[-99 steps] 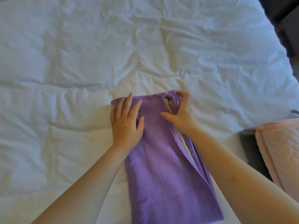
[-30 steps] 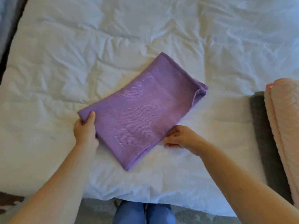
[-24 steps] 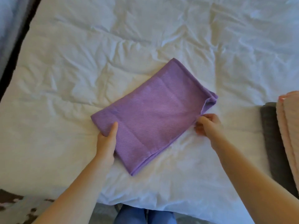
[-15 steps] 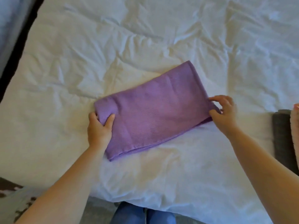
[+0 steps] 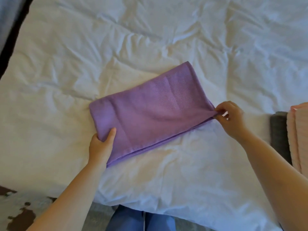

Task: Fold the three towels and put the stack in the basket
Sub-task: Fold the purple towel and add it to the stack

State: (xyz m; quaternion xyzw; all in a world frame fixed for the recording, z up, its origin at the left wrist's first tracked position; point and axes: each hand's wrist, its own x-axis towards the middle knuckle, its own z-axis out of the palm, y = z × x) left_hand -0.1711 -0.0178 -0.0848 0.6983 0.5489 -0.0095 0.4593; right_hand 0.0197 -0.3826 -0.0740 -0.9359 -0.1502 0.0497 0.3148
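A purple towel point(image 5: 150, 110), folded into a long strip, lies slanted across the white bedspread point(image 5: 116, 47). My left hand point(image 5: 101, 144) grips its near-left end, thumb on top and fingers hidden underneath. My right hand point(image 5: 230, 117) pinches the towel's right end between thumb and fingertips. A grey folded towel point(image 5: 279, 130) and a pink folded towel point(image 5: 298, 134) lie at the right edge of the bed, partly cut off by the frame. No basket is in view.
The bed's front edge runs across the bottom, with my legs in blue jeans point(image 5: 141, 220) below it. A brown-and-white patterned rug point(image 5: 18, 212) shows at the lower left. A dark bed edge point(image 5: 15, 27) runs along the upper left.
The purple towel has been turned from lengthwise to slanted crosswise. My left hand moved to its left end and my right hand slid out to pinch the right end.
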